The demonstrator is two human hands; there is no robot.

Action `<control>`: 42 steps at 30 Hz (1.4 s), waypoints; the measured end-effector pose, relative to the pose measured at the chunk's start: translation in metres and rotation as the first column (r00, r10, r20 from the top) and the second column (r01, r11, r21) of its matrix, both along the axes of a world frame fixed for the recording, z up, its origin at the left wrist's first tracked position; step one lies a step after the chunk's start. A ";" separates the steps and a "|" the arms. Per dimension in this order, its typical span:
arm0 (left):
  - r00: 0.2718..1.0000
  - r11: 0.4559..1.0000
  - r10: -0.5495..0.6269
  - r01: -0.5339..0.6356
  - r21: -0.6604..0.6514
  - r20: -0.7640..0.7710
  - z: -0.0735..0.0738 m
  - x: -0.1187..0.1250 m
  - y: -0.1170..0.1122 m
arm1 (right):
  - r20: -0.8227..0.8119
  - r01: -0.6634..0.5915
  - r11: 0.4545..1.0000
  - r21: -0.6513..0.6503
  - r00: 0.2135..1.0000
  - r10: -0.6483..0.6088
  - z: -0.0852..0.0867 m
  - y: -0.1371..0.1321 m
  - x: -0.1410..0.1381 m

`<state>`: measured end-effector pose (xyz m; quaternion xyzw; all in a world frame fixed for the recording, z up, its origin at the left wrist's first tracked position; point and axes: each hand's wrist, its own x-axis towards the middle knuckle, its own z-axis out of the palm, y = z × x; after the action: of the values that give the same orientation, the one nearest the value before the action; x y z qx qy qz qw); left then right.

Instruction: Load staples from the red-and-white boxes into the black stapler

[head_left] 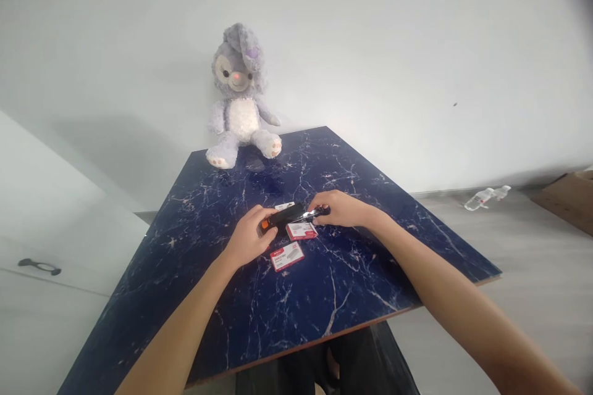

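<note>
The left hand (251,236) holds the black stapler (286,216) by its orange-marked end, the right hand (340,207) pinches its other end; between them, it seems stiff, rather heavy, best gripped along the body

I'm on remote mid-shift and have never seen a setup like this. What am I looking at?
There's no machine here: a person works with two bare hands, and a camera on their head looks forward and down. The left hand grips the orange-marked end of what looks like a black stapler; the right hand holds its shiny far end. On the dark blue marbled table lie two red-and-white boxes, the nearer one and another just below the stapler in view. A grey plush toy sits at the back.
</note>
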<state>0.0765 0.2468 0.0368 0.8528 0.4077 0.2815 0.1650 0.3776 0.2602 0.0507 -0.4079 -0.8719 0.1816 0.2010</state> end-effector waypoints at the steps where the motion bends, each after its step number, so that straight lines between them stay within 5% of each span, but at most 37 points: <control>1: 1.000 1.000 -0.001 0.001 -0.003 -0.003 0.000 0.000 0.000 | 0.008 0.002 1.000 0.006 1.000 -0.002 0.000 0.000 0.001; 6: 1.000 1.000 -0.008 0.008 -0.009 -0.011 0.000 -0.001 0.002 | -0.033 0.178 0.983 0.035 0.984 -0.177 0.008 0.000 0.013; 12: 1.000 0.997 0.014 -0.012 0.082 -0.017 -0.004 0.000 0.001 | 0.175 0.219 0.944 -0.247 0.968 -0.179 0.008 0.001 0.019; 17: 0.996 0.988 0.073 -0.078 0.134 0.041 -0.011 -0.001 0.001 | 0.140 0.214 0.965 -0.150 0.971 -0.193 -0.004 0.007 0.020; 21: 0.995 0.990 0.085 -0.091 0.106 0.053 -0.014 -0.003 0.003 | 0.009 0.329 0.938 -0.105 0.944 -0.330 -0.007 0.015 0.037; 29: 0.997 0.993 0.072 -0.075 0.095 0.031 -0.015 -0.003 0.004 | -0.411 0.156 0.908 -0.388 0.853 -0.322 -0.023 0.020 0.021; 34: 0.998 0.994 0.066 -0.068 0.090 0.020 -0.014 -0.003 0.003 | -0.468 0.193 0.867 -0.460 0.777 -0.421 -0.031 0.024 0.014; 38: 0.997 0.994 0.067 -0.069 0.083 0.022 -0.013 -0.002 0.003 | -0.450 0.202 0.867 -0.456 0.788 -0.420 -0.026 0.022 0.015; 42: 0.997 0.994 0.067 -0.069 0.082 0.022 -0.014 -0.002 0.003 | -0.384 0.154 0.938 -0.309 0.882 -0.272 -0.017 0.011 0.006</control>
<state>0.0742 0.2495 0.0232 0.8417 0.4229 0.3119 0.1240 0.3840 0.2714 0.0342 -0.4766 -0.7242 0.3589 0.3458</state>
